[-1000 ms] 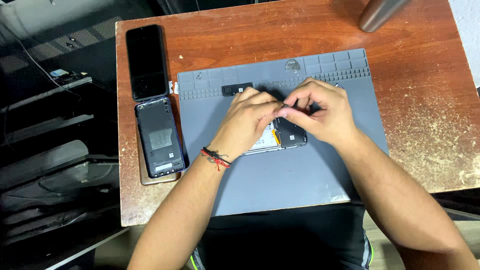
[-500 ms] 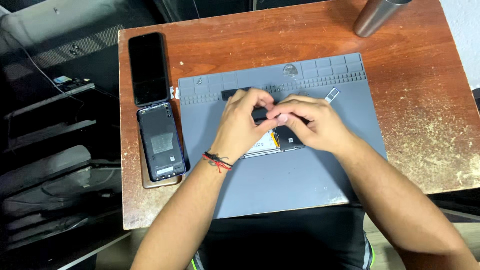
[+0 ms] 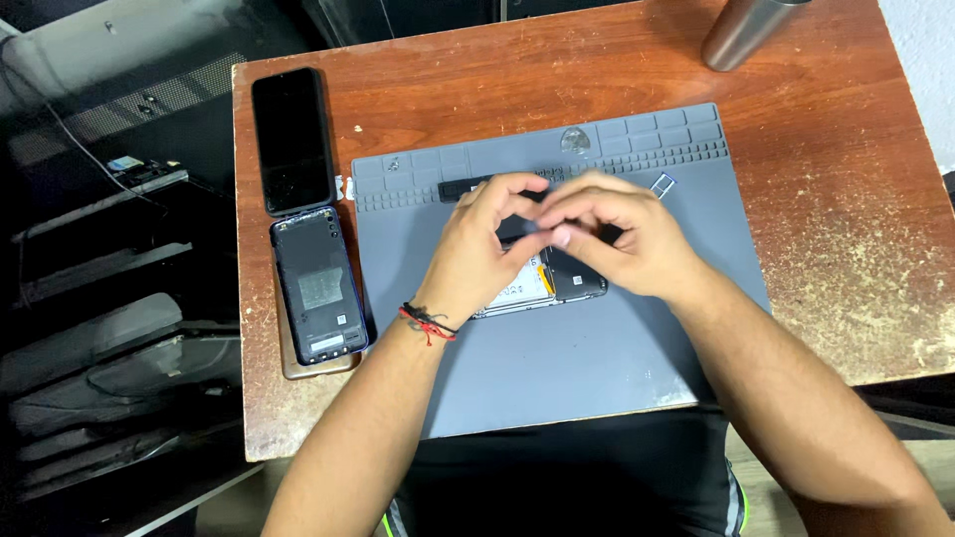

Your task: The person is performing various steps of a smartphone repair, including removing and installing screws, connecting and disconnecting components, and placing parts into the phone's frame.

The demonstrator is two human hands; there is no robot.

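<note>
An opened phone lies on the grey work mat, its insides facing up and mostly hidden under my hands. My left hand, with a red and black cord on the wrist, and my right hand meet just above it. Their fingertips pinch a small dark part between them; what the part is I cannot tell. A dark narrow tool or strip lies on the mat just beyond my left hand.
On the wooden table, left of the mat, lie a black phone screen and a dark back cover. A metal cylinder stands at the far right. A small metal frame piece lies on the mat's tray area.
Both hands have lifted slightly off the opened phone and drawn together, fingertips now pinching above it. The view has shifted a little.
</note>
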